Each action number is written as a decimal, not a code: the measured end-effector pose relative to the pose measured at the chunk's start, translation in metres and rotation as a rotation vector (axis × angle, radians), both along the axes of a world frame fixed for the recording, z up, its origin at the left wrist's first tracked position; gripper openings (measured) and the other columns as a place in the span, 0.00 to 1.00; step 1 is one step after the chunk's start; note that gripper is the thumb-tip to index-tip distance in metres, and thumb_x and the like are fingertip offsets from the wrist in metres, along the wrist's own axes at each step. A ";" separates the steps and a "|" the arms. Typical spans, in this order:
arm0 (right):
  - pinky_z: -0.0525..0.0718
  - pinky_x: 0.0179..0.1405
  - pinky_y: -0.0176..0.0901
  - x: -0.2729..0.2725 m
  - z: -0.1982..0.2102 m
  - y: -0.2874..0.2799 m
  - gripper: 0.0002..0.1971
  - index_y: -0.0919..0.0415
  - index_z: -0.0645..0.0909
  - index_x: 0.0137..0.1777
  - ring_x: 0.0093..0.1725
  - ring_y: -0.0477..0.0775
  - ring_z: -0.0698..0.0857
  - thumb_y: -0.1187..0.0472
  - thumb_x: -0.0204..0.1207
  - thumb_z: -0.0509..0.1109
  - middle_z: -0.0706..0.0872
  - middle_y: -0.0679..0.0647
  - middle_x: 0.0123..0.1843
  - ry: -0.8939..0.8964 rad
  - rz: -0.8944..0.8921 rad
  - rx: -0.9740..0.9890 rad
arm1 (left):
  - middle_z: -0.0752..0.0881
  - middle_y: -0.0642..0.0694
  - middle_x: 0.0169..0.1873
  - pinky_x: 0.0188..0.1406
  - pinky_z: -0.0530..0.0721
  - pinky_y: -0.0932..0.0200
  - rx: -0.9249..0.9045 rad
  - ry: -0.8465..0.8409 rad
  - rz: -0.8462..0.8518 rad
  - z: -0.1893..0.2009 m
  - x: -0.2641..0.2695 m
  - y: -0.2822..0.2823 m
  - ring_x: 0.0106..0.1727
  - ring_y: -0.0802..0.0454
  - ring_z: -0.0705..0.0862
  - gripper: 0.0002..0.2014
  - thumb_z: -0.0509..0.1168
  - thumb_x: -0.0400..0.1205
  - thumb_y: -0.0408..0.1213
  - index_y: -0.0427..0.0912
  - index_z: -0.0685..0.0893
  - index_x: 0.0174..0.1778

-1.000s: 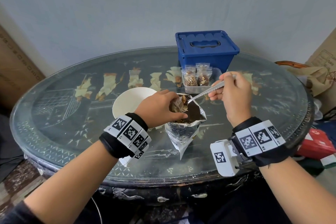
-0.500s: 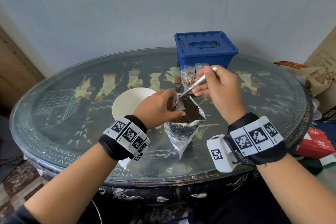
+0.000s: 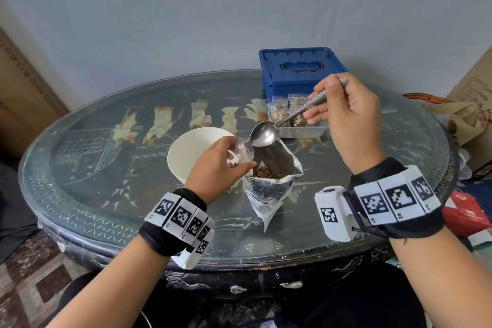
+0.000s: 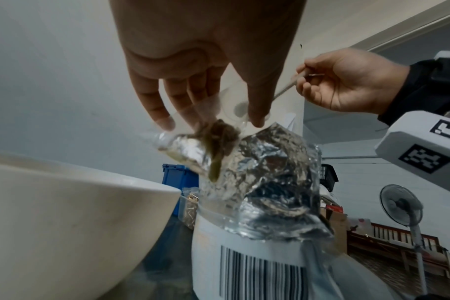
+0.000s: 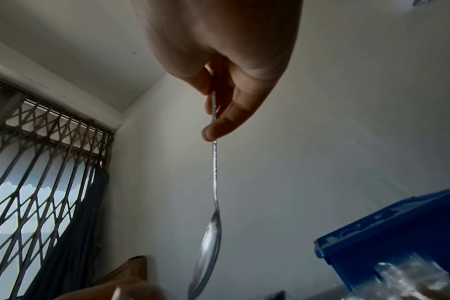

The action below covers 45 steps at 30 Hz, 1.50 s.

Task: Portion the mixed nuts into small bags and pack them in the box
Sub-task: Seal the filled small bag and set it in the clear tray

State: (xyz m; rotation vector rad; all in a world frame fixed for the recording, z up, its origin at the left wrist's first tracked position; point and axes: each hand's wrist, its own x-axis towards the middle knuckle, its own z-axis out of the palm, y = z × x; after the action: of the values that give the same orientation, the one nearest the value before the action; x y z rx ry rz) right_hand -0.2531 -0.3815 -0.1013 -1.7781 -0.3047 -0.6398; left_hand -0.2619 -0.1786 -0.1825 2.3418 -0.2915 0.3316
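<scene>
A silver foil pouch of mixed nuts stands open at the table's middle. My left hand pinches a small clear bag with a few nuts in it, just above the pouch's left rim. My right hand grips the handle of a metal spoon. The spoon's bowl looks empty and hangs over the pouch mouth beside the small bag. A clear box behind holds filled small bags.
A white bowl sits left of the pouch, close to my left hand. A blue lidded crate stands behind the clear box. The round glass table has bare surface to the left and right.
The spoon has come up out of the pouch, its bowl now level with the small bag. My right hand rose and drew back to the right. My left hand lifted the small bag slightly.
</scene>
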 end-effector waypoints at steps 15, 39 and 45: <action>0.75 0.45 0.28 -0.001 -0.095 0.009 0.14 0.67 0.84 0.46 0.41 0.49 0.83 0.61 0.79 0.58 0.86 0.57 0.42 -0.134 0.127 -0.559 | 0.80 0.52 0.52 0.39 0.71 0.73 -0.135 0.099 0.067 -0.018 -0.022 -0.006 0.49 0.57 0.77 0.25 0.72 0.74 0.48 0.40 0.76 0.63; 0.81 0.29 0.42 0.009 -0.087 0.015 0.19 0.56 0.73 0.32 0.20 0.40 0.79 0.62 0.85 0.53 0.78 0.50 0.23 0.267 -0.145 -0.125 | 0.82 0.49 0.56 0.47 0.73 0.67 -0.173 0.137 0.068 -0.026 -0.024 -0.011 0.54 0.55 0.79 0.24 0.70 0.75 0.48 0.41 0.76 0.64; 0.78 0.20 0.34 0.015 -0.082 0.009 0.18 0.60 0.75 0.34 0.18 0.43 0.78 0.61 0.86 0.53 0.81 0.56 0.27 0.359 -0.166 -0.009 | 0.82 0.49 0.56 0.47 0.73 0.67 -0.182 0.143 0.059 -0.025 -0.024 -0.009 0.54 0.55 0.79 0.24 0.70 0.75 0.48 0.41 0.76 0.64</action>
State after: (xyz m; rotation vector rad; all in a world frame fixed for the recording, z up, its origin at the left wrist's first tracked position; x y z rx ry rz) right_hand -0.2384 -0.3724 -0.1835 -1.8996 0.0857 -0.4226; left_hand -0.2862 -0.1877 -0.2079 2.1844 -0.1180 0.2076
